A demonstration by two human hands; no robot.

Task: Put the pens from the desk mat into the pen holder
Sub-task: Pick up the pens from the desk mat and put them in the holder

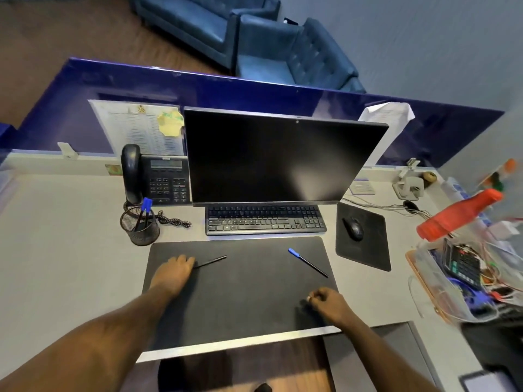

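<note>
The left hand [174,274] is lying palm-down on the mat [240,290], its fingers covering one end of a black pen [210,261]; whether they are gripping it is unclear. The right hand [329,304] is resting loosely curled, holding nothing, near the mat's front right corner. A blue-capped pen [308,262] is lying beyond it. The mesh holder [140,226], already carrying blue-capped pens, is standing on the surface just off the mat's far left corner.

Single head view, high above desk mat [240,292], facing forward-down, monitor [280,157] beyond
</note>
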